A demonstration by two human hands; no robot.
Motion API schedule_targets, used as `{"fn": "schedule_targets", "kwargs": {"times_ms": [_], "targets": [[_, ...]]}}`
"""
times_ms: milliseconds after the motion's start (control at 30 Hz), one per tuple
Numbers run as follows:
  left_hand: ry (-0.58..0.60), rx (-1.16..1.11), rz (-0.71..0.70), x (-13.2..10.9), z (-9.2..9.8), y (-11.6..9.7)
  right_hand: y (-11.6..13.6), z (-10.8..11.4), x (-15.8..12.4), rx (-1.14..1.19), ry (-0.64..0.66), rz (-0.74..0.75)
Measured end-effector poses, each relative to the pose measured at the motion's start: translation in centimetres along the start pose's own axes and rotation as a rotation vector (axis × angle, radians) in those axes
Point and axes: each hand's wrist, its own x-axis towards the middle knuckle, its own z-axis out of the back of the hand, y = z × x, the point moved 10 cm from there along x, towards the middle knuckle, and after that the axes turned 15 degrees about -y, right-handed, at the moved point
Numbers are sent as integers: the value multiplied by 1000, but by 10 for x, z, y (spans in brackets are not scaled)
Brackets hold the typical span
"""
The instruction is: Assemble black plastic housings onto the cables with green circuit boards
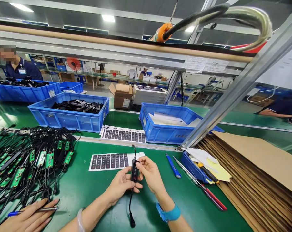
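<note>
- green bench (92, 187): runs under everything at hand.
- cardboard (264, 161): stacked flat at the right.
- left bin (68, 119): blue, holding black parts, beyond the label sheet.
- right bin (165, 134): blue, papers inside.
- boards (49, 159): green, heaped with black cables at the left.
- label sheet (109, 161): flat, just beyond the left hand; blank at its right end.
- left hand (120, 183): gripping the controller's lower end, thumb in front.
- right hand (150, 172): pinching the controller's upper part, thumb on its face.
- co-worker's hand (33, 216): beside the boards, with a pen.
- blue knife (173, 166): right of the right hand, apart.
- controller (134, 172): black, upright between both hands, above the bench, cable hanging.
</note>
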Motion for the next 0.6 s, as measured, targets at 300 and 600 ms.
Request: {"fn": "schedule_targets", "kwargs": {"times_ms": [300,600], "targets": [[5,5,-4,-1,-1,-3,1,0,0,-3,-13,3],[3,-6,7,-1,0,-1,4,1,-1,-31,-12,24]]}}
